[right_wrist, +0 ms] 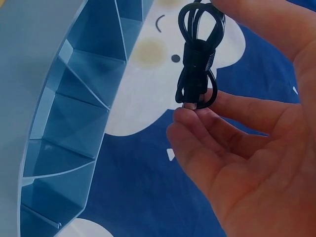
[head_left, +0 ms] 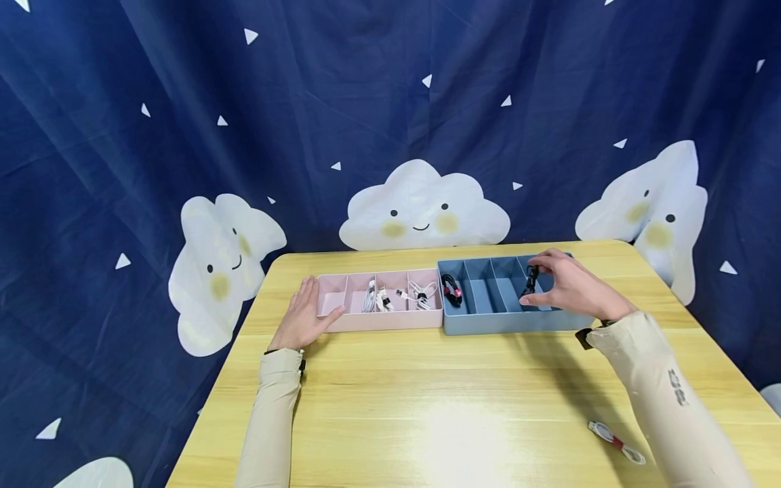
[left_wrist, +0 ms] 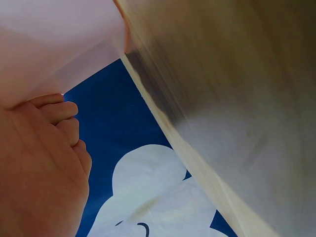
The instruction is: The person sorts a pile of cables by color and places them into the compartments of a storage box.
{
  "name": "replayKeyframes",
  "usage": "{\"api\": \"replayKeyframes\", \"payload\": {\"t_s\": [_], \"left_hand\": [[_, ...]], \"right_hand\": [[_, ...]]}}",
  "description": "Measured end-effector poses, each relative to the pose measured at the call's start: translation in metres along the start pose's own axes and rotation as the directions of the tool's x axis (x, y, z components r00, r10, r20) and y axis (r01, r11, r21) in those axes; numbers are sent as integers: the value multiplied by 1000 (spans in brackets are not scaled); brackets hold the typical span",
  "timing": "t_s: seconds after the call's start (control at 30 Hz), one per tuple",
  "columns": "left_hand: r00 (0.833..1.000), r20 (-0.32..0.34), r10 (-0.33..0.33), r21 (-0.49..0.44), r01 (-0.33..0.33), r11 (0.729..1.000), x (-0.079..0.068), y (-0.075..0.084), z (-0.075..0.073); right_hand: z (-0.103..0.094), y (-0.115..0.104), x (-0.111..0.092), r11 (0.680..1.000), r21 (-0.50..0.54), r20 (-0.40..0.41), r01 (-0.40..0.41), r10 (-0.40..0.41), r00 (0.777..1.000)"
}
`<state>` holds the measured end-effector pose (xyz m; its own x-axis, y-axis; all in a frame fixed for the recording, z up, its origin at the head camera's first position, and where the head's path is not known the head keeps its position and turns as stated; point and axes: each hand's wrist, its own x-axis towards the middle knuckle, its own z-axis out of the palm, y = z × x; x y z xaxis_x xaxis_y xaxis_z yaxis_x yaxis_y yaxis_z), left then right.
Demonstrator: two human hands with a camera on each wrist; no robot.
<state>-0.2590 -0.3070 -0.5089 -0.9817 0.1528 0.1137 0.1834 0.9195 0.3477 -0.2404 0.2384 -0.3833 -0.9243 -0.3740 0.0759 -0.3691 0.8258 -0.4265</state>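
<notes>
My right hand pinches a black bundled cable over the right part of the blue divided box. In the right wrist view the cable hangs between thumb and fingers, its coils wrapped at the middle. A black cable with a red tie lies in the blue box's leftmost compartment. My left hand rests against the left end of the pink divided box, thumb at the front rim. White cables lie in the pink box's compartments, its leftmost one being bare.
A white cable with a red tie lies on the wooden table at the front right, beside my right forearm. The two boxes stand end to end near the back edge. Behind them hangs a dark blue curtain with clouds.
</notes>
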Motion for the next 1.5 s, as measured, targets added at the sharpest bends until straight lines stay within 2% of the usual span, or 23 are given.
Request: {"api": "replayKeyframes", "payload": {"t_s": [0.4, 0.77, 1.23, 1.5], "left_hand": [[1000, 12, -8, -7, 8, 1000, -1, 2, -2], [1000, 15, -4, 6, 3, 1000, 0, 1, -1], [1000, 1, 3, 12, -3, 1000, -1, 1, 0], [1000, -3, 5, 8, -5, 1000, -2, 2, 0]], "right_hand": [[5, -4, 13, 999, 2, -6, 35, -35, 999], [9, -8, 26, 1000, 20, 27, 17, -17, 999], [18, -9, 41, 999, -14, 46, 47, -46, 998], [23, -10, 48, 999, 9, 66, 52, -52, 996]]}}
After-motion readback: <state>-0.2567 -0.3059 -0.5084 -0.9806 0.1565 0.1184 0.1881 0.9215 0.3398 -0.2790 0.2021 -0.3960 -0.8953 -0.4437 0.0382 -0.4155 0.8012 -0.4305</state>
